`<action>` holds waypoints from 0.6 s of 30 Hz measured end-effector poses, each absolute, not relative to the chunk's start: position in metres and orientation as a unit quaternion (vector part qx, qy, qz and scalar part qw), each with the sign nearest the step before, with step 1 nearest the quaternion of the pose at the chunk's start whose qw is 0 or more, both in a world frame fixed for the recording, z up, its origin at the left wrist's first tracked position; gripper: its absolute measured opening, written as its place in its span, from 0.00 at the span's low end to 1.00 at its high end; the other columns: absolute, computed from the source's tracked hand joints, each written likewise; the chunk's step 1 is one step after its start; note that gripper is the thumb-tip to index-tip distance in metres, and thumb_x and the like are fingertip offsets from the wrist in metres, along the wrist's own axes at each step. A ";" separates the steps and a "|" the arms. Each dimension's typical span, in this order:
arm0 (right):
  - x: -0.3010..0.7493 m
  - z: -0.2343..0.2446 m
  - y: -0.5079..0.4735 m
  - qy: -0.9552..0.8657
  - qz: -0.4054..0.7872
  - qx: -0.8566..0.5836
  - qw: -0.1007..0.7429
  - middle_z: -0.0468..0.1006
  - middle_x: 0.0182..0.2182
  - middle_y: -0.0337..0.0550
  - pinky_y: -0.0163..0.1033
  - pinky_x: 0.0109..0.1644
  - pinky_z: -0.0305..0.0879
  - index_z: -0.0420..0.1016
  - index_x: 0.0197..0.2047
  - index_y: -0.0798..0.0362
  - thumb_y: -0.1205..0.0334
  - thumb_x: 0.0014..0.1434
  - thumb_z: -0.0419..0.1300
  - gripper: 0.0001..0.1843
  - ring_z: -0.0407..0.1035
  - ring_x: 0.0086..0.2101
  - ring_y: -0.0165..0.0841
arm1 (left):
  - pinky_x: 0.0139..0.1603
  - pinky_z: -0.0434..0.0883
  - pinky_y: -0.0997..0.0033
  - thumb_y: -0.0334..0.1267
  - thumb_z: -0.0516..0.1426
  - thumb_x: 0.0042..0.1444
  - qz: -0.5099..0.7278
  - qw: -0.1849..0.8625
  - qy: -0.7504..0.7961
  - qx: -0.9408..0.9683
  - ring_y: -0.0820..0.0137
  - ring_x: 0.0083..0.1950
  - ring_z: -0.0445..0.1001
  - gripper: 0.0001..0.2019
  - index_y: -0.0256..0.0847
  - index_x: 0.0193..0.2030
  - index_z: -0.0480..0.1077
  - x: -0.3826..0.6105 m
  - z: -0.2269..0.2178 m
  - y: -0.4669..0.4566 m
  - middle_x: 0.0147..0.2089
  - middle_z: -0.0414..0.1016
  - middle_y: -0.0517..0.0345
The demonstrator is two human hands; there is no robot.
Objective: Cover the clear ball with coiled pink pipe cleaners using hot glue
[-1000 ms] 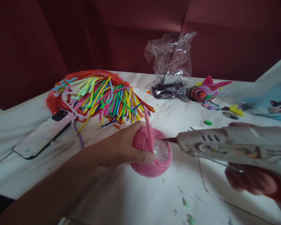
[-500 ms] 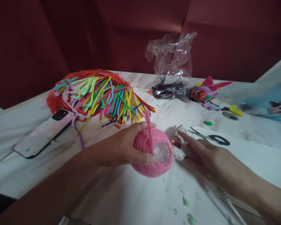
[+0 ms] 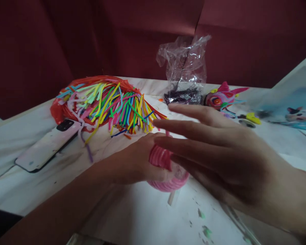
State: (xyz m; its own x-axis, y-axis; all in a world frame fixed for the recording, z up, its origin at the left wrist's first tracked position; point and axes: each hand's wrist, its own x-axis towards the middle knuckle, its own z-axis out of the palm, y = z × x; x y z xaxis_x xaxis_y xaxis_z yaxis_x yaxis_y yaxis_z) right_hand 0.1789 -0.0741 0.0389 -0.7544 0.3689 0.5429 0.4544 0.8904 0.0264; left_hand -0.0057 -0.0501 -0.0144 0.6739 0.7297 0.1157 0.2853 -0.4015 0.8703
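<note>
My left hand is wrapped round a pink ball wound with pipe cleaner, holding it just above the white table. My right hand hovers over the ball with its fingers stretched out and apart, holding nothing, and it covers most of the ball. Its fingertips point left toward the pile of coloured pipe cleaners.
A phone lies at the left beside the pile. A clear plastic bag with dark pieces stands at the back, with a colourful pipe-cleaner figure next to it. A picture sheet is at the right. Green scraps dot the near table.
My right hand put down the glue gun a second ago, then rose from the table and moved left over the ball. The left hand has kept its hold.
</note>
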 end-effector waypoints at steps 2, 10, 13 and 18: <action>0.172 0.041 -0.068 -0.943 -0.082 -0.229 0.229 0.75 0.38 0.44 0.44 0.43 0.65 0.75 0.28 0.54 0.70 0.60 0.54 0.12 0.65 0.42 0.40 | 0.32 0.66 0.75 0.30 0.60 0.47 0.245 0.449 0.290 0.809 0.71 0.35 0.70 0.04 0.38 0.32 0.69 -0.005 -0.016 -0.050 0.32 0.71 0.63; 0.189 0.041 -0.060 -0.946 -0.057 -0.275 0.160 0.72 0.25 0.39 0.35 0.29 0.55 0.76 0.30 0.52 0.68 0.56 0.59 0.06 0.63 0.28 0.33 | 0.48 0.70 0.58 0.44 0.66 0.41 0.226 0.455 0.382 0.772 0.56 0.51 0.71 0.35 0.41 0.57 0.62 -0.015 -0.017 -0.051 0.53 0.71 0.50; 0.191 0.039 -0.060 -0.944 0.011 -0.298 0.141 0.73 0.27 0.38 0.34 0.31 0.56 0.75 0.32 0.51 0.68 0.58 0.55 0.08 0.65 0.30 0.33 | 0.50 0.69 0.56 0.44 0.66 0.41 0.216 0.450 0.391 0.773 0.56 0.51 0.71 0.37 0.42 0.59 0.61 -0.015 -0.014 -0.052 0.54 0.70 0.49; 0.190 0.034 -0.059 -0.915 0.121 -0.356 0.148 0.75 0.27 0.37 0.33 0.31 0.57 0.75 0.29 0.50 0.62 0.58 0.54 0.09 0.67 0.27 0.30 | 0.51 0.69 0.56 0.41 0.65 0.41 0.210 0.439 0.393 0.780 0.56 0.49 0.72 0.34 0.40 0.57 0.63 -0.013 -0.011 -0.054 0.50 0.73 0.50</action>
